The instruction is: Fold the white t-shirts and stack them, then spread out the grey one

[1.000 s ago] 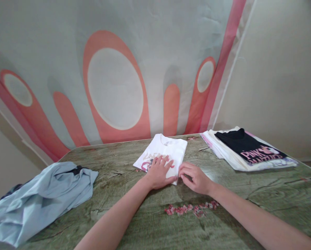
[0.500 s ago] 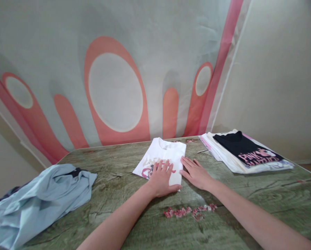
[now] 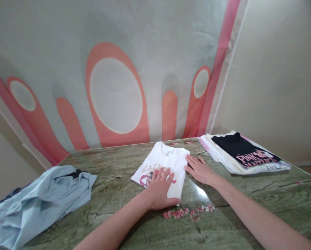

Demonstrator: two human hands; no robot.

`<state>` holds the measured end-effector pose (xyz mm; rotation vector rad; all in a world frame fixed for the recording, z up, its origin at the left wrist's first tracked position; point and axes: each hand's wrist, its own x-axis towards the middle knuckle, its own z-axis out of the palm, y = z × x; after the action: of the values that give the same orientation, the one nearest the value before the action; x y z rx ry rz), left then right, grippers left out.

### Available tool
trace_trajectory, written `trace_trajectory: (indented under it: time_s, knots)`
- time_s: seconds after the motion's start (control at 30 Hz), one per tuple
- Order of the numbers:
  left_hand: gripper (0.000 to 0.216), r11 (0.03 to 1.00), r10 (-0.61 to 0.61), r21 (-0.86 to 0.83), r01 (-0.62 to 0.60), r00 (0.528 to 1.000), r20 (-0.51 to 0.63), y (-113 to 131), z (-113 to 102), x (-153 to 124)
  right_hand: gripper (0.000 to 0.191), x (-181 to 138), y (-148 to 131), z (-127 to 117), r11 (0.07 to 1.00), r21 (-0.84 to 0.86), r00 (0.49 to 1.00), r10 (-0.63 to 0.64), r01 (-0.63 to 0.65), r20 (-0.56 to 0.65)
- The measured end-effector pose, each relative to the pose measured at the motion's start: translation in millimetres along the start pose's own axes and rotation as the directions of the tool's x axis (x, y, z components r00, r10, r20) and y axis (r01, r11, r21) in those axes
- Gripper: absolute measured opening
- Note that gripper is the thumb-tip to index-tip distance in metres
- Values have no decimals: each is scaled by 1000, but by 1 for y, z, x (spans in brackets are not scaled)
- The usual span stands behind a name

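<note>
A white T-shirt point(image 3: 175, 173) with a red and tan print lies folded on the table, its neckline toward the far edge. My left hand point(image 3: 160, 189) rests flat on the lower front of the shirt, fingers spread over the print and hiding part of it. At the shirt's right edge is my right hand point(image 3: 200, 170), its fingers stretched out and their tips touching the cloth near the shoulder. Neither hand grips anything.
On the right of the wood-patterned table point(image 3: 114, 205) lies a stack of folded shirts point(image 3: 220, 149), topped by a black T-shirt point(image 3: 232, 144) with pink lettering. Crumpled light-blue clothing point(image 3: 46, 198) covers the left side. A printed backdrop point(image 3: 155, 52) hangs behind the far edge.
The white T-shirt has turned slightly and sits a little closer to me. My left hand has moved nearer with it, and my right hand has shifted slightly right along the shirt's edge.
</note>
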<state>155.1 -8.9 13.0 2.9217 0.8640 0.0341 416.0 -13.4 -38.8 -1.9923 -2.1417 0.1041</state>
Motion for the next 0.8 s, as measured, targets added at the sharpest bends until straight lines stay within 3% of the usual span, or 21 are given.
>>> trace_trajectory:
  time_s: [0.1, 0.23, 0.3, 0.43, 0.53, 0.63, 0.8]
  knots:
    - [91, 999, -29, -30, 30, 999, 18, 9, 0, -5, 70, 4, 15, 4, 996, -15, 996, 90, -90, -13]
    - [90, 981, -174, -74, 177, 984, 35, 38, 8, -18, 69, 4, 8, 3, 992, -13, 977, 125, -129, -175]
    - [88, 965, -233, -107, 237, 971, 49, 55, 10, -24, 69, 2, -4, 2, 998, -3, 974, 68, -70, -214]
    - [85, 955, -231, -165, 248, 966, 118, 68, 4, -27, 64, -6, -26, 3, 994, 31, 990, -106, 109, -92]
    - [79, 960, -234, -136, 244, 968, 89, 49, -5, -14, 64, -9, -30, 6, 991, 38, 991, -129, 130, -24]
    - [73, 968, -239, -65, 241, 970, 37, 15, -9, 8, 65, -9, -29, 7, 991, 27, 991, -132, 132, -8]
    - [62, 997, -69, 37, 72, 995, -66, -32, -1, 41, 69, -8, -30, 4, 993, -1, 993, -120, 120, 24]
